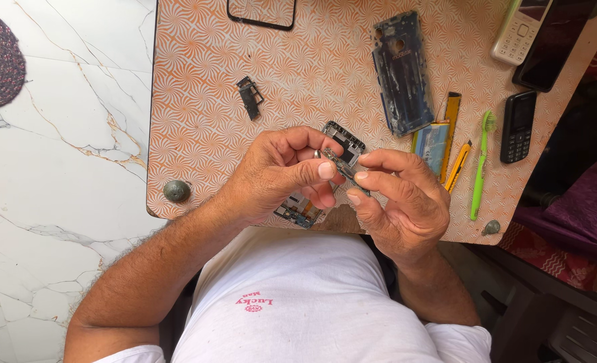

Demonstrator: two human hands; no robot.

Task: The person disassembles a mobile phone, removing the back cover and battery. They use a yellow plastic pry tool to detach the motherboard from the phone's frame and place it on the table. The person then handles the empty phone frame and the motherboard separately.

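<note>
My left hand (278, 171) and my right hand (402, 198) meet above the near edge of an orange patterned table (197, 121). Together they pinch a small narrow circuit board piece (342, 168) between fingertips. Under the hands lies an opened phone body (345, 138) with exposed parts, its lower end (298, 212) showing below my left hand. Most of that phone is hidden by my fingers.
A blue phone back frame (400, 74), a battery (434, 144), a yellow cutter (458, 165), a green toothbrush (481, 161), a small black bracket (250, 97), a black keypad phone (517, 126), a white keypad phone (521, 30) and a dark smartphone (554, 44) lie on the table. White marble floor (56, 168) is at left.
</note>
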